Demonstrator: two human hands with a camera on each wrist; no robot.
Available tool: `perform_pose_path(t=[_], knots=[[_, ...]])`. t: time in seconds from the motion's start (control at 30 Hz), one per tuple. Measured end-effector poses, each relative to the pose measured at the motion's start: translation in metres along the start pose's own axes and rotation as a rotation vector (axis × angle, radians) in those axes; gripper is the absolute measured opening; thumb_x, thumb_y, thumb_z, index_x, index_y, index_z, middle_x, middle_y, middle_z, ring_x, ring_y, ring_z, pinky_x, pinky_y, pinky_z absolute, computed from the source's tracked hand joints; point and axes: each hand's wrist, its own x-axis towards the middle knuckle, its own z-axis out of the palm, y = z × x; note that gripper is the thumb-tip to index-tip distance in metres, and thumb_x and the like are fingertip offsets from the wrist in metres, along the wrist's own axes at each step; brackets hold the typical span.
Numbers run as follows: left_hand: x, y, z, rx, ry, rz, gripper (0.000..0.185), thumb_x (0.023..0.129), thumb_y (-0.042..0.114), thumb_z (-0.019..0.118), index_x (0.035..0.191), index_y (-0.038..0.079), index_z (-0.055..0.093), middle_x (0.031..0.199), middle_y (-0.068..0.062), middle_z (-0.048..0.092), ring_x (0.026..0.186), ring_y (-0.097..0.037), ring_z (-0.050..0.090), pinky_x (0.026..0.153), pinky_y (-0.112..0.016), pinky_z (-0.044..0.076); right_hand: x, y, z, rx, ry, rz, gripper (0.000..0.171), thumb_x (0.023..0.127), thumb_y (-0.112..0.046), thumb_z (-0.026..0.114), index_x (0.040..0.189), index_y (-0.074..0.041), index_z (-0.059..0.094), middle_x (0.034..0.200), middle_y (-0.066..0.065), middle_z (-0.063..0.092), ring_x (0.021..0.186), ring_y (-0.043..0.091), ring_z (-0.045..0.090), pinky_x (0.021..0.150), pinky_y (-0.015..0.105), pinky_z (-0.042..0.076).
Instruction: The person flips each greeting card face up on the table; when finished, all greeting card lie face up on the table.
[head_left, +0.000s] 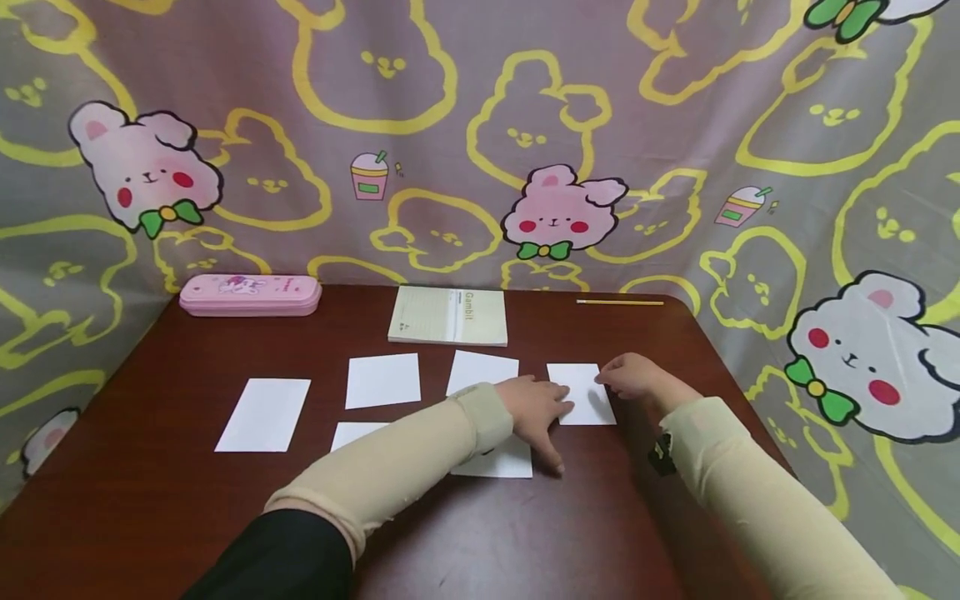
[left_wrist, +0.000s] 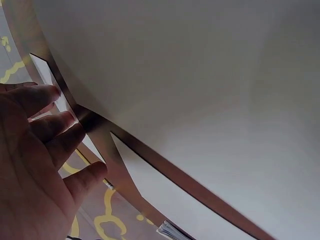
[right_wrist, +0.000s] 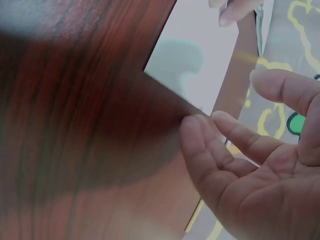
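A white paper card [head_left: 581,404] lies flat on the table between my two hands. My left hand [head_left: 534,408] is spread, palm down, its fingertips on the card's left edge; in the left wrist view that hand [left_wrist: 40,145] shows its fingers extended. My right hand [head_left: 636,377] has its fingertips at the card's right edge. From the right wrist, the hand [right_wrist: 255,165] shows loosely bent fingers touching the edge of the card [right_wrist: 200,60]. Beneath my left wrist and sleeve another white card [head_left: 498,461] is partly covered.
More white cards lie leftward, including one at far left [head_left: 262,415] and one near the middle [head_left: 383,381]. Along the back stand a pink pencil case [head_left: 251,296], a notebook [head_left: 447,317] and a yellow pencil [head_left: 621,302]. A patterned curtain [head_left: 435,167] hangs behind the table.
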Motion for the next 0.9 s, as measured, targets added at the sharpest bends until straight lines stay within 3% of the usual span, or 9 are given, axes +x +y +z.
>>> perform_pose_path(t=[0.2,0.43,0.5,0.7,0.9], knots=[[0.002,0.0,0.003,-0.023,0.013,0.002,0.103,0.081,0.08,0.064,0.16,0.019,0.04,0.165,-0.003,0.034,0.151,-0.014,0.03,0.12,-0.042,0.029,0.001,0.007,-0.007,0.238,-0.101,0.011,0.031,0.104,-0.01,0.054,0.117,0.019,0.059,0.084,0.004,0.066,0.076,0.011,0.064,0.075,0.029,0.059],[0.003,-0.002,0.002,-0.034,0.005,0.006,0.099,0.082,0.077,0.065,0.159,0.018,0.043,0.164,-0.004,0.036,0.15,-0.014,0.033,0.117,-0.036,0.033,-0.002,0.011,-0.01,0.341,-0.09,0.101,0.045,0.106,-0.019,0.053,0.136,0.014,0.051,0.093,0.0,0.073,0.084,0.011,0.07,0.08,0.031,0.053],[0.002,-0.003,0.001,-0.043,0.007,0.013,0.096,0.083,0.076,0.065,0.157,0.018,0.045,0.163,-0.004,0.038,0.148,-0.014,0.035,0.115,-0.035,0.035,-0.002,0.014,-0.01,0.385,-0.092,0.084,0.046,0.106,-0.019,0.055,0.136,0.016,0.049,0.093,0.002,0.074,0.085,0.012,0.071,0.081,0.03,0.056],[0.002,-0.005,-0.001,-0.054,0.068,0.049,0.075,0.082,0.07,0.071,0.137,0.021,0.059,0.132,0.002,0.054,0.113,-0.009,0.057,0.092,-0.028,0.049,0.0,0.026,-0.009,0.468,-0.116,-0.035,0.036,0.1,-0.015,0.065,0.118,0.014,0.056,0.084,0.001,0.069,0.076,0.01,0.067,0.069,0.022,0.056],[0.009,0.0,0.001,-0.078,0.196,0.016,0.061,0.089,0.058,0.073,0.13,0.016,0.059,0.117,0.0,0.059,0.094,-0.012,0.063,0.081,-0.03,0.054,0.002,0.02,-0.006,0.486,-0.05,-0.001,0.019,0.103,-0.008,0.057,0.112,0.009,0.059,0.077,0.0,0.064,0.069,0.006,0.061,0.064,0.019,0.054]])
